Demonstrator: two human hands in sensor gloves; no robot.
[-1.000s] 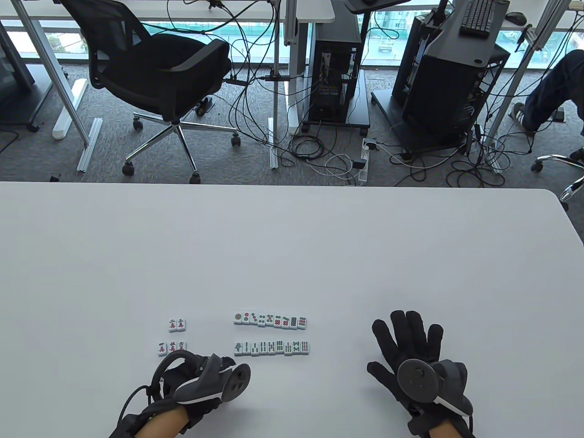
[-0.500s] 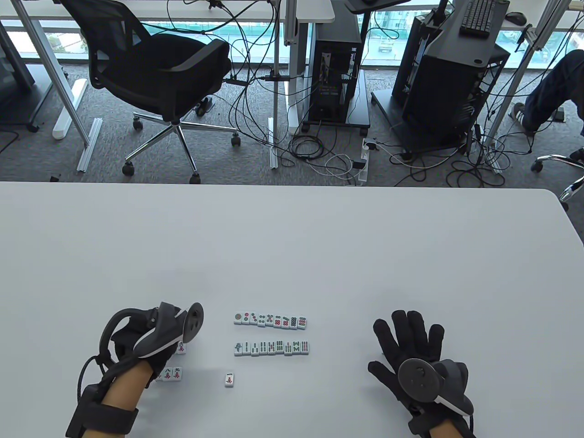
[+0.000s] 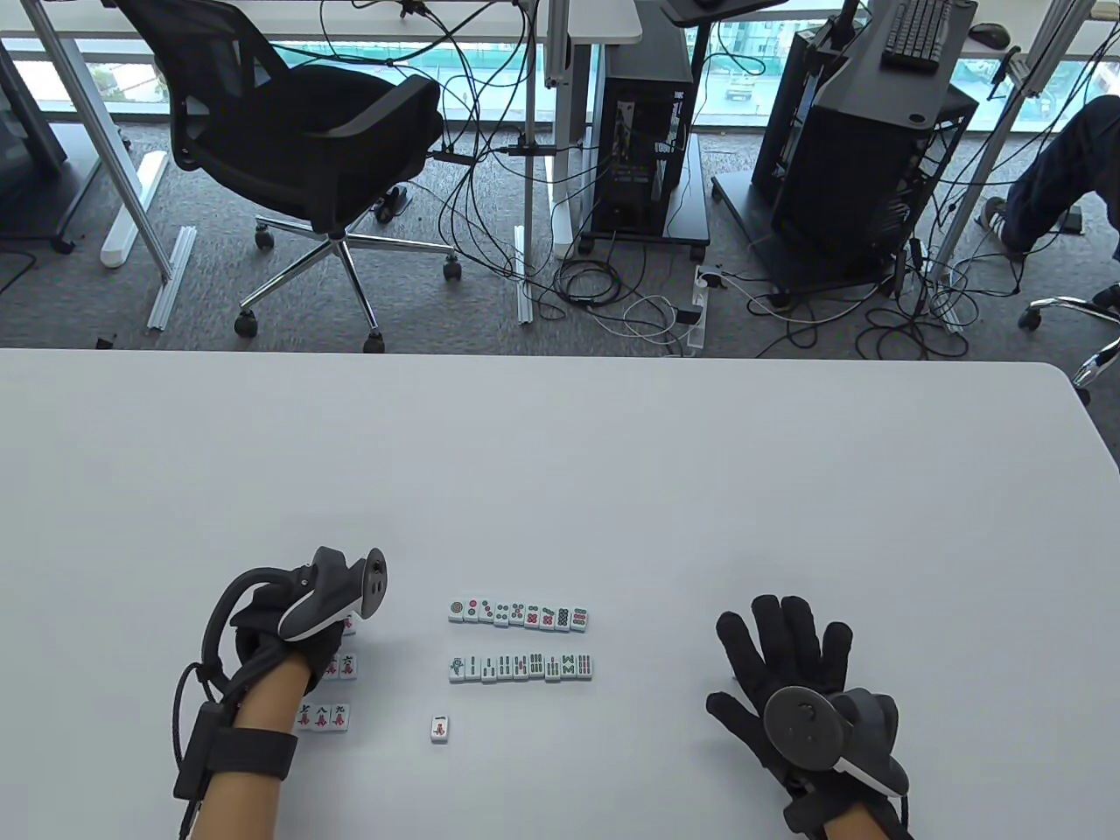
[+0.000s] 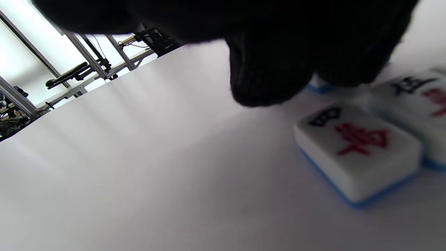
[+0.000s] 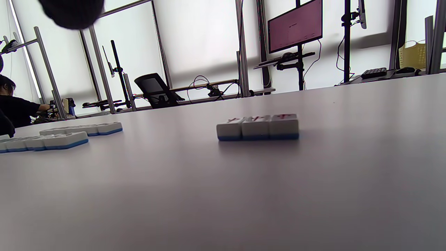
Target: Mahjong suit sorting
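In the lower left of the table view, the left hand [image 3: 289, 626] hangs over the character tiles [image 3: 323, 717], apparently to gather that suit, though whether its fingers grip one cannot be told. The circle row [image 3: 517, 615] and bamboo row [image 3: 521, 668] sit finished at lower centre, one character tile [image 3: 440, 728] below them, so the right hand [image 3: 787, 669] rests flat and spread at lower right, holding nothing.

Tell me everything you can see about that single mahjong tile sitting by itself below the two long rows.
The lone tile is a small rectangular block, white on top with what looks like a blue base like the others. It lies flat and face up, showing a dark stroke above a red character, so it looks like a character-suit tile. It sits on the white table, nearer the person than the bamboo row, right of the three-tile group. Nothing touches it.
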